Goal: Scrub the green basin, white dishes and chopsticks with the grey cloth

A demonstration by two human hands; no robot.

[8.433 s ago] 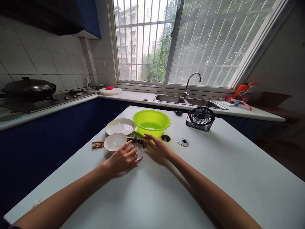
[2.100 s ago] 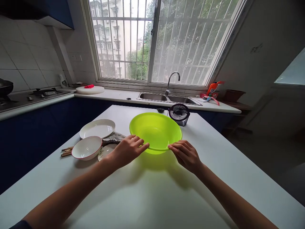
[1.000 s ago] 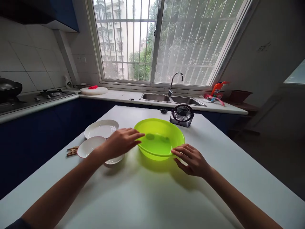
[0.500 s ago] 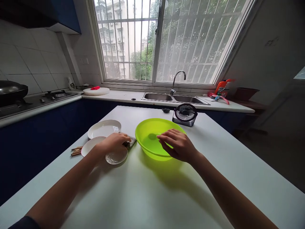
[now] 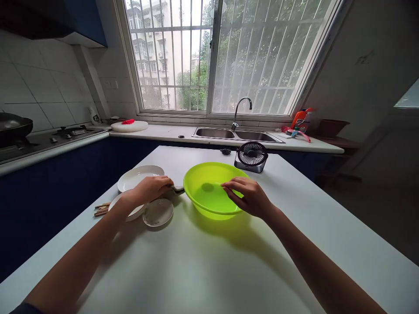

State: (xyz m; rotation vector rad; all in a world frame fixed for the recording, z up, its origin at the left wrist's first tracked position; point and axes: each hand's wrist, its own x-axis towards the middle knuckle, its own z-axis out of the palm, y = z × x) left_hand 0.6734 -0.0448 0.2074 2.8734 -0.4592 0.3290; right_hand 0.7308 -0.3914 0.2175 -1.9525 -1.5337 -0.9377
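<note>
My left hand (image 5: pixel 151 189) is closed on the edge of a thin, dark patterned cloth (image 5: pixel 177 190) beside the left rim of a bright green plastic basin (image 5: pixel 209 211). Most of that cloth is hidden behind my fingers. Below the hand lies a small white dish (image 5: pixel 158 213). Under my left wrist and behind it are a white plate (image 5: pixel 114 201) and a larger oval plate (image 5: pixel 135 176). My right hand (image 5: pixel 248 194) hovers over the basin's right side, fingers stretched out and slightly bent, holding nothing visible.
Wooden chopsticks (image 5: pixel 101 209) lie left of the plates. Behind the basin stand a small black fan (image 5: pixel 252 156) and a dark scouring pad (image 5: pixel 225 151). A double sink (image 5: pixel 238 134) with a tap (image 5: pixel 236 114) is on the far counter, with a wok (image 5: pixel 15 126) at far left.
My left hand has moved slightly up and now grips the cloth, whose edge is bunched and lifted. My right hand has barely moved. The view has shifted a little.
</note>
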